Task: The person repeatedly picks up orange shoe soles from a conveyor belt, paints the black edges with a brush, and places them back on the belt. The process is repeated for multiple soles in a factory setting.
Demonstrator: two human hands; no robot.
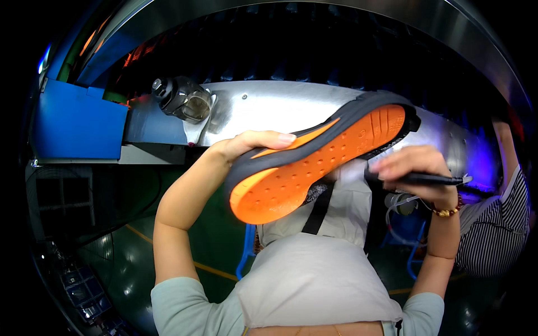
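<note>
A shoe sole (314,168), orange on the face toward me with a black rim, is held tilted above my lap, its far end up to the right. My left hand (255,144) grips its near left side, thumb laid along the black edge and the other fingers hidden behind it. In my closed right hand (417,167) is a brush with a dark handle (431,179). Its pale tip (353,169), smeared by motion, is at the sole's lower right edge; whether it touches I cannot tell. A wet-looking shine shows on the sole's orange heel area.
Beyond the sole runs a metal ledge (269,106), with a dark conveyor behind it. On the ledge stands a bottle with a black top (190,103) by a white cloth (196,131). A blue box (78,120) is at left; a person in striped cloth (496,235) is close at right.
</note>
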